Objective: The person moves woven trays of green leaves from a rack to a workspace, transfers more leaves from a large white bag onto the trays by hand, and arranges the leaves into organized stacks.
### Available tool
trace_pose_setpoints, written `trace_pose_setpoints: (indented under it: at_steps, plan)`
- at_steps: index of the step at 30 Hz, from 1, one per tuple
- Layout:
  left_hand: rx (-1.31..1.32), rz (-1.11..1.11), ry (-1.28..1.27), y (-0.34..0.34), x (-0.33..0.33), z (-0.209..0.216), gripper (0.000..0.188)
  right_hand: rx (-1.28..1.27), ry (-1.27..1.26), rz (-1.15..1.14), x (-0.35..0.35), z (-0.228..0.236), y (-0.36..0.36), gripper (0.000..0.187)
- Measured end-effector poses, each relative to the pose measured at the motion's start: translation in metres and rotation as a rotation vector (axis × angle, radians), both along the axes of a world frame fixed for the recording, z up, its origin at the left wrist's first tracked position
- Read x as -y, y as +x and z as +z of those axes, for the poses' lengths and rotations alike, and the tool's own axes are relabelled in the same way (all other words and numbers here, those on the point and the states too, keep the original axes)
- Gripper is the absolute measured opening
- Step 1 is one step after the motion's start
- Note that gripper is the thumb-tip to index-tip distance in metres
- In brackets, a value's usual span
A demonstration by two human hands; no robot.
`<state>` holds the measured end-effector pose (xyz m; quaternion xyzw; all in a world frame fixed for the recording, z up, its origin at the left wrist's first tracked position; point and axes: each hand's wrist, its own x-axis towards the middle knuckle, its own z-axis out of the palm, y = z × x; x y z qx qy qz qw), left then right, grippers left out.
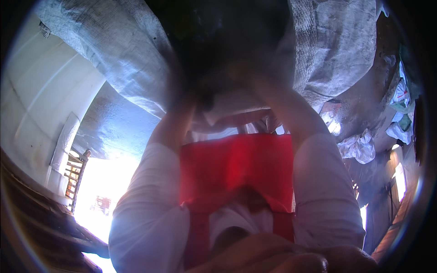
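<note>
Dark blurred mass (218,41) is seen at upper centre of the frame, close to the lens, and is reached by the left hand (193,91) and right hand (257,79). Whether the fingers are spread or closed cannot be told through the blur. An even, two-sided hold is judged best, with the elbows kept clear of the grey sacks (118,59).

Coarse woven grey sacking (123,59), matt and creased. Red apron (236,164) of smooth cloth, slightly glossy. White sleeves (150,204) of soft matt fabric. Rough wooden chair (75,175). Crumpled white plastic bags (359,146), faintly shiny.
</note>
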<state>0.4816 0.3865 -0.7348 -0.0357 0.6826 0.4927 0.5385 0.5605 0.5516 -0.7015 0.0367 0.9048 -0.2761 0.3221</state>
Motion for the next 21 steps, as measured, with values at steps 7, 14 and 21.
trace_pose_setpoints:
  at_steps: [7,14,21]
  plan:
    - [0.072,0.065,0.025,-0.017,0.019,0.034,0.027,-0.065,-0.443,-0.609,-0.009,0.028,0.019,0.031]
    - [0.080,0.110,0.214,-0.049,-0.041,0.135,0.027,-0.252,-1.221,-1.335,-0.054,0.178,-0.009,0.036]
    - [-0.082,0.143,0.488,-0.104,-0.078,0.363,0.028,-0.527,-1.633,-1.171,-0.090,0.421,-0.063,0.042]
